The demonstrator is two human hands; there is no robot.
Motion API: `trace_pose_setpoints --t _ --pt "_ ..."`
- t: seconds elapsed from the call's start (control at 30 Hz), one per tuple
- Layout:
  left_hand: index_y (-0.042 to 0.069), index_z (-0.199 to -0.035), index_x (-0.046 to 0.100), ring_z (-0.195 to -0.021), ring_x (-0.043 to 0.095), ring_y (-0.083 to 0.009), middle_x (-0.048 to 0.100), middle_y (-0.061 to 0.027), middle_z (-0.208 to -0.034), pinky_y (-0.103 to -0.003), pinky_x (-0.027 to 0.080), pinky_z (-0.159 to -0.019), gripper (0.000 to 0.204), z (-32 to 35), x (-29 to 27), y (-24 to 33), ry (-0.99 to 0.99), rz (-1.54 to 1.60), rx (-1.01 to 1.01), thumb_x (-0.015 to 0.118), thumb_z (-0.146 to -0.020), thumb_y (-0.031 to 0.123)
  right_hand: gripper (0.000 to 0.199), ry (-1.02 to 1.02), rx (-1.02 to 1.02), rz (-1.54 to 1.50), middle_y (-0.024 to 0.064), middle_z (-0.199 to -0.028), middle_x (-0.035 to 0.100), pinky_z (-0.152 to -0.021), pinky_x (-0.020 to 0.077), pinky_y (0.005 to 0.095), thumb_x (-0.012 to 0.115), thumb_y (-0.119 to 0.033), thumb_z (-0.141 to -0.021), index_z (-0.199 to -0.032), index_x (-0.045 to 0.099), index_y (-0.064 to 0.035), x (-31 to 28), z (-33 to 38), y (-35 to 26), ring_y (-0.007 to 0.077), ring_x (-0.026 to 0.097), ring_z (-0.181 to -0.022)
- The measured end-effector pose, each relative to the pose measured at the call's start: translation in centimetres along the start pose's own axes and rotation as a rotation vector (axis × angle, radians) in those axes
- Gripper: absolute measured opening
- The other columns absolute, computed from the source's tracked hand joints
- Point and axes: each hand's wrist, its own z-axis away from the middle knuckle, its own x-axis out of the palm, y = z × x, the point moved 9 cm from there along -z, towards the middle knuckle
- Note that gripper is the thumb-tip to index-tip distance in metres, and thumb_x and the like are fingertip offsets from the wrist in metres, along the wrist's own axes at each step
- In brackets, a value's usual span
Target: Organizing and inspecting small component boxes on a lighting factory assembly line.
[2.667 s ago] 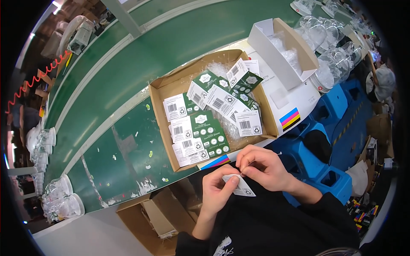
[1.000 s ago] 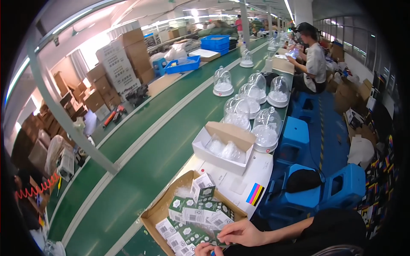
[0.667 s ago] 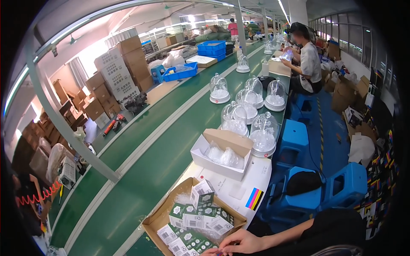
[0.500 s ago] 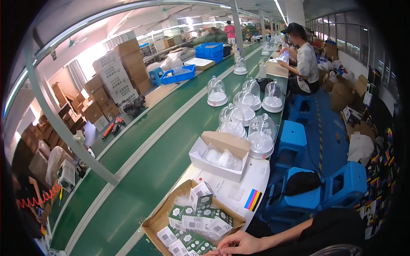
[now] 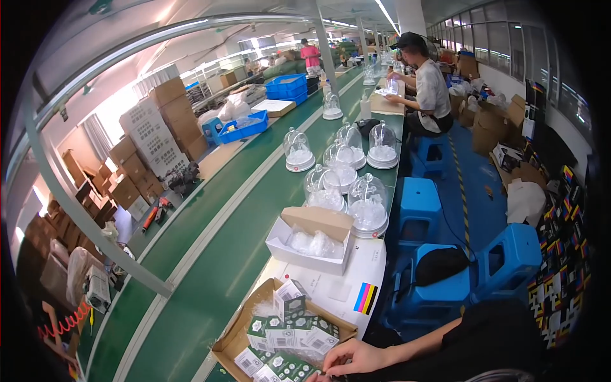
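My right hand (image 5: 356, 358) is at the lower edge, beside the near right corner of an open cardboard box (image 5: 347, 330). Its fingers are bent and pressed together; whatever they grip is too small or hidden to make out. Just left of these fingertips a sliver of skin shows, seemingly the tips of my left hand (image 5: 316, 377); the rest of it is cut off by the frame. Small green-and-white cartons (image 5: 283, 337) lie jumbled in the cardboard box over clear plastic wrap.
A white open box (image 5: 305, 251) with plastic-wrapped pieces stands on a white printed sheet (image 5: 340, 290). Beyond it are several clear domes on white bases (image 5: 368, 213) along the green conveyor belt (image 5: 210, 280). Blue stools (image 5: 439, 280) line the right side, where a co-worker (image 5: 429, 86) sits.
The view has turned slightly, so the surroundings sit further left. My right hand stays by the box corner with its fingers still bent together; the cartons and domes keep their places.
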Motion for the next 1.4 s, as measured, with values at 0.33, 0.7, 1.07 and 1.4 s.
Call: trace_pose_setpoints --t 0.33,0.7,1.07,1.4 --pt "-0.003 -0.121 0.057 -0.079 0.065 -0.0150 0.069 -0.0129 -0.092 -0.025 0.054 -0.072 0.030 1.9 0.7 -6.8 0.117 0.587 0.154 0.060 -0.091 -0.004 0.010 0.011 -0.060 -0.013 0.0071 -0.088 0.071 -0.071 0.0520 0.0262 0.069 -0.006 -0.087 -0.094 0.071 0.0005 1.2 0.0 -1.9 0.0119 0.065 -0.082" --pt "-0.004 -0.122 0.055 -0.071 0.063 -0.0146 0.068 -0.0133 -0.089 -0.025 0.053 -0.068 0.029 2.1 1.0 -8.1 0.090 0.586 0.206 0.056 -0.094 -0.003 0.014 -0.175 0.035 -0.119 -0.0008 -0.093 0.066 -0.074 0.0477 0.0179 0.063 -0.015 -0.094 -0.102 0.066 -0.0038 2.0 -0.1 0.9 0.0045 0.060 -0.083" --pt "-0.003 -0.123 0.055 -0.073 0.061 -0.0115 0.066 -0.0097 -0.090 -0.023 0.052 -0.066 0.028 1.5 0.8 -7.3 0.045 0.583 0.109 0.056 -0.095 -0.001 0.014 -0.148 0.046 -0.185 -0.0017 -0.088 0.064 -0.071 0.0470 0.0170 0.062 -0.015 -0.095 -0.102 0.062 -0.0039 1.6 -0.3 0.6 0.0028 0.059 -0.080" --pt "-0.002 -0.124 0.056 -0.087 0.063 -0.0134 0.066 -0.0095 -0.100 -0.025 0.051 -0.078 0.031 0.7 2.0 -10.7 0.040 0.430 0.032 0.060 -0.094 0.003 0.013 -0.160 0.043 -0.151 -0.0030 -0.090 0.063 -0.071 0.0453 0.0170 0.062 -0.015 -0.094 -0.103 0.063 -0.0056 1.4 -0.8 1.0 0.0017 0.056 -0.081"
